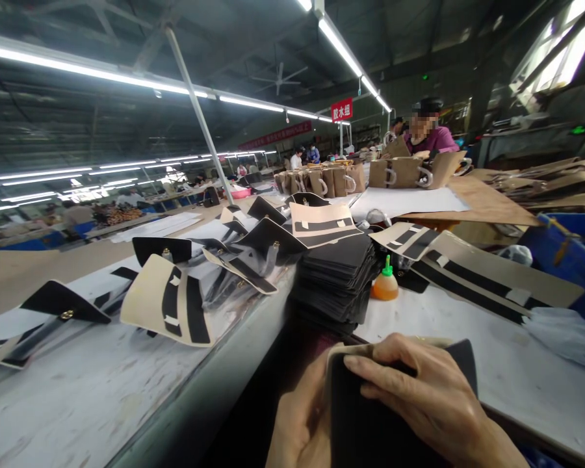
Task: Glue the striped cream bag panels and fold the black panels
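Note:
A black panel with a beige layer along its edge (365, 416) is held upright low in front of me. My left hand (305, 406) grips its left edge, fingers wrapped behind it. My right hand (426, 383) presses along the top edge, thumb and fingers pinching the layers near the upper left corner. Just beyond my hands stands a stack of black sheets (334, 279) with a beige panel with black strips (322, 221) on top. A small bottle (385, 283) with a green nozzle and orange liquid stands right of the stack.
Beige-and-black flap pieces (168, 302) lie over the left table (102, 390). More striped panels (492, 276) and clear plastic (565, 335) lie on the right, near a blue bin (578, 253). Brown bags (316, 181) stand farther back, where a person in purple (433, 140) works.

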A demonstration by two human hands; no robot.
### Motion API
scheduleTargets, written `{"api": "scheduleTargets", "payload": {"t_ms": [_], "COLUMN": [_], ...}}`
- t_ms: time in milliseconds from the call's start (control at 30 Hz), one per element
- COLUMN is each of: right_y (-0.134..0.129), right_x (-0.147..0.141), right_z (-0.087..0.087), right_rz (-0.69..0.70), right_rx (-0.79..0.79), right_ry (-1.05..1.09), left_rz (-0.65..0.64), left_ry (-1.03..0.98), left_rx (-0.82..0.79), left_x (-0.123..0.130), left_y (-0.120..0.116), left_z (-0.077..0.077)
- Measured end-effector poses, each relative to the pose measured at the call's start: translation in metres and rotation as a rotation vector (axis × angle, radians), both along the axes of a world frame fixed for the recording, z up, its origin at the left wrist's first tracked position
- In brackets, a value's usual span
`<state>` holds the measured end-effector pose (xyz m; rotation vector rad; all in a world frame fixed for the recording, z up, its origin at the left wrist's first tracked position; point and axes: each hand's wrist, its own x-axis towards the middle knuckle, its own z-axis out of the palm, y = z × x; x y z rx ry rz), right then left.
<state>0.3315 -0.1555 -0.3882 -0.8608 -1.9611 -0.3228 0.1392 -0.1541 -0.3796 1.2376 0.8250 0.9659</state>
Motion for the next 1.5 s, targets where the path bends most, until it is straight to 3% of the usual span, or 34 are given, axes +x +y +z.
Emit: {"api": "scheduleTargets", "payload": {"t_ms": [367, 767, 967, 1133, 1333, 1500], "right_y": [0.001, -0.001, -0.005, -0.006, -0.005, -0.007], "right_x": [0.001, 0.004, 0.001, -0.003, -0.006, -0.006], "right_z": [0.002, -0.006, -0.006, -0.003, -0.005, -0.004], "right_rz": [-0.046, -0.041, -0.046, -0.089, -0.120, -0.101], "right_rx": [0.047, 0.000, -0.019, -0.011, -0.029, -0.083], "right_ry": [-0.032, -0.044, -0.041, -0.076, -0.101, -0.065], "left_rz": [-0.014, -0.075, -0.024, 0.001, 0.043, 0.128], "left_ry": [0.135, 0.178, 0.257, 0.199, 0.275, 0.329], "left_rx": [0.084, 0.108, 0.104, 0.206, 0.440, 0.493], "left_x": [-0.004, -0.007, -0.011, -0.008, 0.004, 0.006], "left_y": [0.003, 0.004, 0.002, 0.007, 0.018, 0.015], "left_z": [-0.018, -0.021, -0.011, -0.012, -0.015, -0.018]}}
